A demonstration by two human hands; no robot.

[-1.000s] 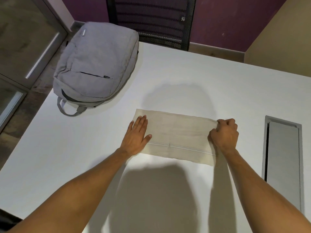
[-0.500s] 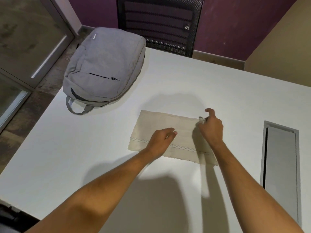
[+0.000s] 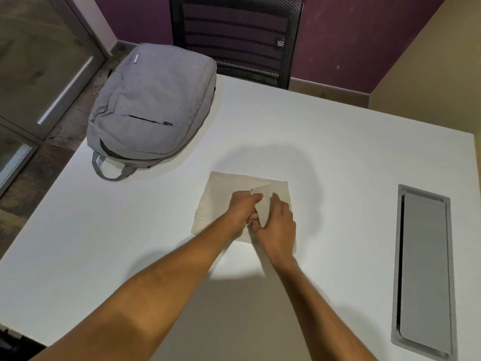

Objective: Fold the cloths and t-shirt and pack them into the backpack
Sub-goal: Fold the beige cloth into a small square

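Fingers of both hands [image 3: 263,217] pinch cloth's [image 3: 221,201] folded edge; bare table [image 3: 338,157] surrounds.

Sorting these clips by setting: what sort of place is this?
Probably an office or meeting room: a white table with a built-in cable hatch, a black mesh office chair pushed up to it, and a glass door beside it.

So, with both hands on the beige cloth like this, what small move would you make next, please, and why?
Probably lay the lifted flap down leftward and smooth it. The right hand holds the cloth end raised over the middle, the left hand pins the crease, and the fold is unfinished.
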